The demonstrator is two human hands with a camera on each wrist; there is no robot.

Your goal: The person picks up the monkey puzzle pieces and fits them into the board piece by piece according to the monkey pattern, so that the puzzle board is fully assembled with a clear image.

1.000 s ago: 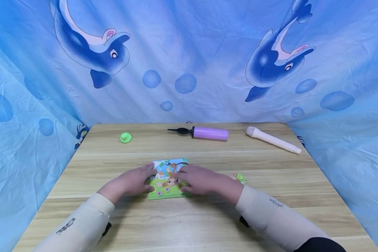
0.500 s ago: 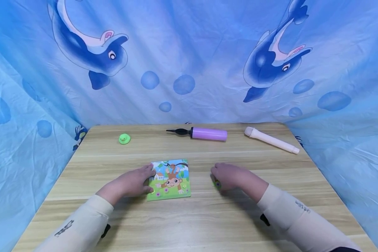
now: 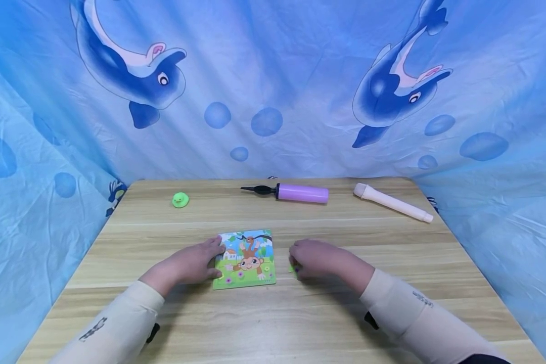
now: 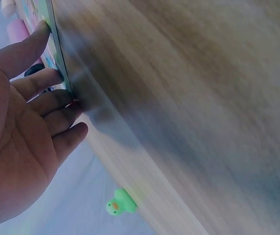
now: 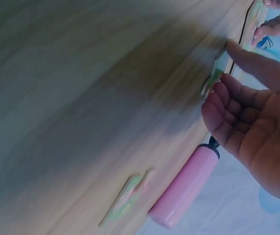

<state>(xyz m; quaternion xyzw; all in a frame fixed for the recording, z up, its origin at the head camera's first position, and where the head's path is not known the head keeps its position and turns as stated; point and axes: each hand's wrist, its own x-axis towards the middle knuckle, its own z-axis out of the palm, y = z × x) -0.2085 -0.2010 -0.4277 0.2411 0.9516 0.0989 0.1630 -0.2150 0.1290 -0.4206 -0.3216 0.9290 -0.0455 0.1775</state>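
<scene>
A square monkey jigsaw puzzle [image 3: 247, 260] lies flat on the wooden table. My left hand [image 3: 195, 260] rests at its left edge, thumb and fingers spread along the side; the left wrist view shows the thumb tip on its top [image 4: 36, 17]. Just right of the puzzle, my right hand [image 3: 316, 259] pinches a small green puzzle piece [image 3: 293, 268] between thumb and fingers, low over the tabletop. In the right wrist view this piece [image 5: 218, 71] shows partly behind the fingers. A second loose puzzle piece [image 5: 125, 198] lies on the table there; the right arm hides it in the head view.
Toward the back stand a green rubber duck [image 3: 180, 199], a purple hand pump [image 3: 302, 193] with a black nozzle, and a white toy microphone [image 3: 393, 202] lying at an angle. A blue dolphin-printed curtain [image 3: 273, 91] surrounds the table [image 3: 264, 328] at the back and sides.
My right hand has left the puzzle's right side, gone right, taken hold of a loose piece and come back left with it. My left hand has stayed at the puzzle's left edge.
</scene>
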